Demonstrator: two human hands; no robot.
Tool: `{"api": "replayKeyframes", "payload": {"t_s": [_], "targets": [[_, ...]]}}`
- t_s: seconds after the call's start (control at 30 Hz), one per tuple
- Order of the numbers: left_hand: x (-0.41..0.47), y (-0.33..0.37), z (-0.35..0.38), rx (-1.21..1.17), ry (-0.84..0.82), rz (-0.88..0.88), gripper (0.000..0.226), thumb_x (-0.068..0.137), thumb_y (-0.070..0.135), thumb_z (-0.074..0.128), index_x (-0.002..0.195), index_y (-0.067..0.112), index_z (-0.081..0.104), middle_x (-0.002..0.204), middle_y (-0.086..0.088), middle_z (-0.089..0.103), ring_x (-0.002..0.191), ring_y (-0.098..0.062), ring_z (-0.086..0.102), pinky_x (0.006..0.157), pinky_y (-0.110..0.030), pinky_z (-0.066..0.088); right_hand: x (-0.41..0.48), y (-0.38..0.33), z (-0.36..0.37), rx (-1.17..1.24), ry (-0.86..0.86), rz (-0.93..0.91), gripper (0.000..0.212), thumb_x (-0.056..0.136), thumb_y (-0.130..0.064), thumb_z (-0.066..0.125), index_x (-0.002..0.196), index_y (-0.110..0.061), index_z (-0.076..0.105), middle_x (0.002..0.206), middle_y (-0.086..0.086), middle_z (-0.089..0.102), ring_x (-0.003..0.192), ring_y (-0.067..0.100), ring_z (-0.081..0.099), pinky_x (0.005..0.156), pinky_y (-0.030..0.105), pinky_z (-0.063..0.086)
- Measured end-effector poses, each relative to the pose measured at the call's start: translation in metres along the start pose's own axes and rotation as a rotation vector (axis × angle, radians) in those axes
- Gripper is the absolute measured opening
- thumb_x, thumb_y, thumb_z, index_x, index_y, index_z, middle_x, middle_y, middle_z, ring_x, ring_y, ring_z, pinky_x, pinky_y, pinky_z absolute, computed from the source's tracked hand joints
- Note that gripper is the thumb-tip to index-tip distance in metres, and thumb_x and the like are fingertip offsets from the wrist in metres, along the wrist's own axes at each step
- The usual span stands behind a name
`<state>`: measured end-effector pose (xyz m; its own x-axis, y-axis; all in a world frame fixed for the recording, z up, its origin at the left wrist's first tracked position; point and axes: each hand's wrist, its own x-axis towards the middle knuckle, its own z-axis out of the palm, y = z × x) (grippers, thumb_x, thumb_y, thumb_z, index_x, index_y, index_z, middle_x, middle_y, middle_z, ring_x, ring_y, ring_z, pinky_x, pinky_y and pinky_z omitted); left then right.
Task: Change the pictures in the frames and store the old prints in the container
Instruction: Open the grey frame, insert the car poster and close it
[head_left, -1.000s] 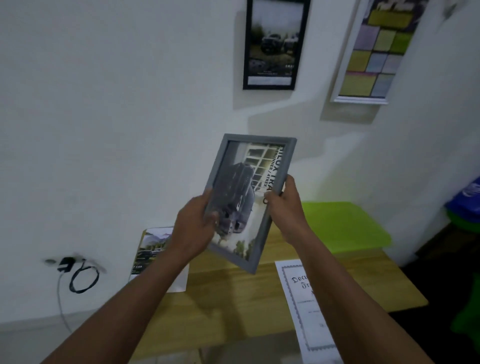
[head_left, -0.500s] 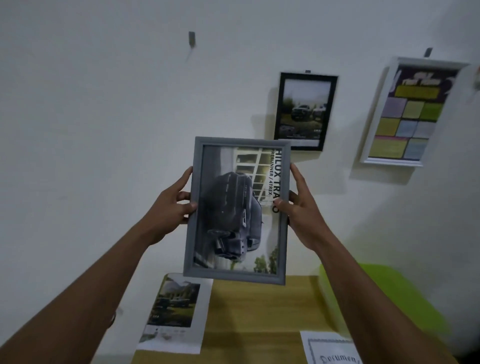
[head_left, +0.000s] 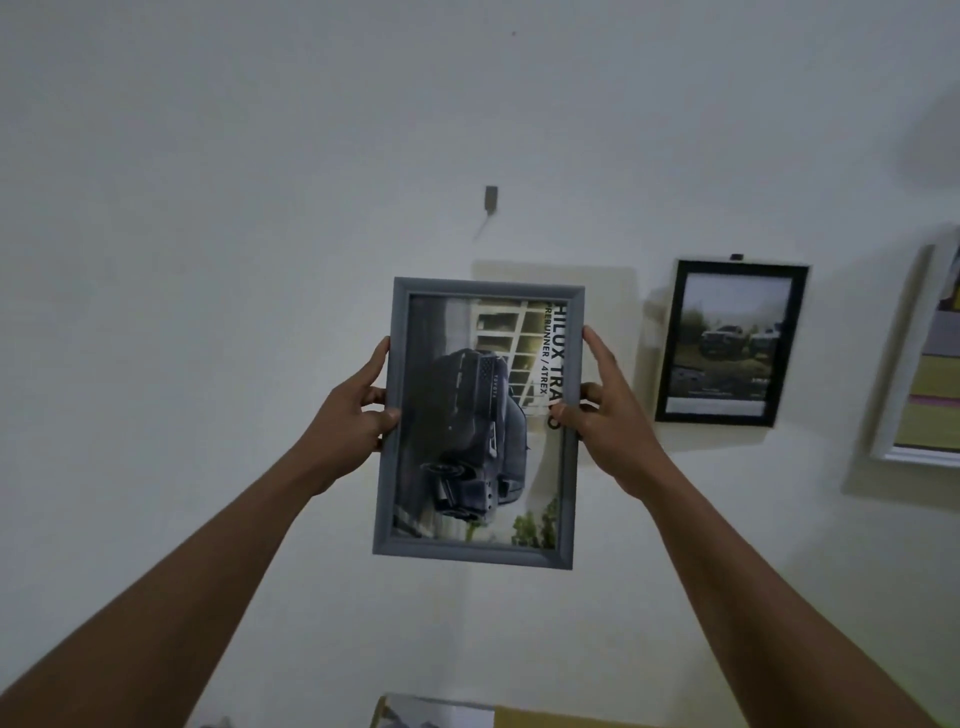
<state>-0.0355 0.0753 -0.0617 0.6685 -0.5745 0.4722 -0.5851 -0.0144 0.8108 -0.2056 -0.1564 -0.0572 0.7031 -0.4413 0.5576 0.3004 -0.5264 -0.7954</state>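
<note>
Item: grey frame (head_left: 478, 423), truck print fitted, being held upright below the wall hook (head_left: 490, 198). Left hand (head_left: 350, 418) and right hand (head_left: 605, 410) are gripping its side rails. Handling: keep level, lift the back hanger above the hook, lower gently.

Left hand (head_left: 358, 410): bare; no glove, ring or watch visible.
Right hand (head_left: 605, 410): bare; no glove, ring or watch visible.
Left forearm: bare from wrist to the picture's lower edge; no sleeve in view.
Right forearm: bare likewise; no sleeve, band or marking in view.
Fingernails: short, unpainted.
</note>
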Motion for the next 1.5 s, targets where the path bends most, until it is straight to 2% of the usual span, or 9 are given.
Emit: {"api": "replayKeyframes", "payload": {"t_s": [0.3,0.5,0.67,0.83,0.97,1.13,1.27,1.37,1.5], "targets": [[0.108,-0.001,-0.031,0.011,0.010,0.149,0.078,0.096,0.004,0.053,0.147,0.051,0.019,0.122,-0.008,0.054,0.096,-0.023,0.062,0.080,-0.038,0.058,0.092,-0.018,0.018,-0.123,0.112,-0.067,0.086,0.096,-0.005,0.059,0.154,-0.047,0.012,0.107,0.005,0.070,0.095,0.022,0.068,0.082,0.026,0.056],[0.154,0.001,-0.029,-0.050,-0.003,0.199,0.078,0.096,0.003,0.052,0.146,0.053,0.018,0.118,-0.004,0.055,0.095,-0.024,0.062,0.077,-0.039,0.060,0.133,-0.029,0.012,-0.233,0.166,-0.078,0.086,0.097,-0.004,0.057,0.155,-0.046,0.008,0.115,0.007,0.067,0.101,0.020,0.065,0.093,0.037,0.054],[0.172,-0.008,-0.023,-0.043,0.013,0.239,0.080,0.096,0.003,0.051,0.146,0.055,0.017,0.114,-0.006,0.058,0.094,-0.028,0.062,0.080,-0.042,0.057,0.145,-0.021,0.012,-0.263,0.185,-0.099,0.084,0.098,-0.006,0.055,0.156,-0.042,0.006,0.118,0.004,0.064,0.098,0.011,0.062,0.076,0.017,0.049],[0.175,-0.017,-0.020,0.084,0.077,0.291,0.081,0.096,0.008,0.052,0.145,0.057,0.011,0.102,-0.002,0.063,0.086,-0.022,0.063,0.085,-0.041,0.056,0.151,-0.007,0.019,-0.277,0.222,-0.093,0.085,0.099,-0.007,0.054,0.155,-0.046,0.003,0.113,-0.004,0.064,0.090,0.011,0.062,0.070,0.017,0.049],[0.177,-0.023,-0.019,0.201,0.141,0.330,0.083,0.096,0.012,0.053,0.146,0.057,0.005,0.099,-0.001,0.061,0.084,-0.018,0.063,0.082,-0.035,0.056,0.154,0.000,0.023,-0.272,0.246,-0.094,0.085,0.100,-0.006,0.053,0.153,-0.049,0.003,0.129,-0.008,0.058,0.096,0.008,0.061,0.071,0.018,0.049],[0.179,-0.032,-0.014,0.285,0.191,0.370,0.084,0.095,0.010,0.054,0.149,0.049,0.003,0.102,0.003,0.047,0.092,-0.021,0.061,0.071,-0.011,0.040,0.148,0.011,0.028,-0.295,0.267,-0.082,0.086,0.100,-0.009,0.053,0.152,-0.052,-0.001,0.134,-0.004,0.059,0.101,0.010,0.062,0.071,0.016,0.046],[0.179,-0.032,-0.013,0.286,0.194,0.366,0.083,0.095,0.008,0.054,0.150,0.047,0.004,0.103,-0.002,0.053,0.090,-0.020,0.061,0.069,-0.010,0.041,0.147,0.007,0.026,-0.296,0.261,-0.064,0.085,0.100,-0.009,0.053,0.152,-0.051,0.000,0.127,-0.003,0.061,0.098,0.013,0.062,0.069,0.015,0.046],[0.181,-0.028,-0.012,0.273,0.200,0.369,0.083,0.095,0.007,0.053,0.150,0.047,0.006,0.107,-0.010,0.058,0.089,-0.020,0.061,0.070,-0.012,0.044,0.148,0.001,0.023,-0.304,0.258,-0.066,0.086,0.100,-0.008,0.054,0.152,-0.050,0.001,0.134,-0.003,0.059,0.096,0.004,0.060,0.067,0.014,0.045],[0.180,-0.020,-0.014,0.230,0.207,0.348,0.081,0.095,0.005,0.051,0.150,0.046,0.008,0.099,0.004,0.050,0.093,-0.021,0.060,0.068,-0.008,0.040,0.152,-0.006,0.021,-0.342,0.252,-0.082,0.085,0.100,-0.007,0.053,0.153,-0.048,0.001,0.132,0.000,0.059,0.088,0.002,0.059,0.060,0.012,0.045]]}}
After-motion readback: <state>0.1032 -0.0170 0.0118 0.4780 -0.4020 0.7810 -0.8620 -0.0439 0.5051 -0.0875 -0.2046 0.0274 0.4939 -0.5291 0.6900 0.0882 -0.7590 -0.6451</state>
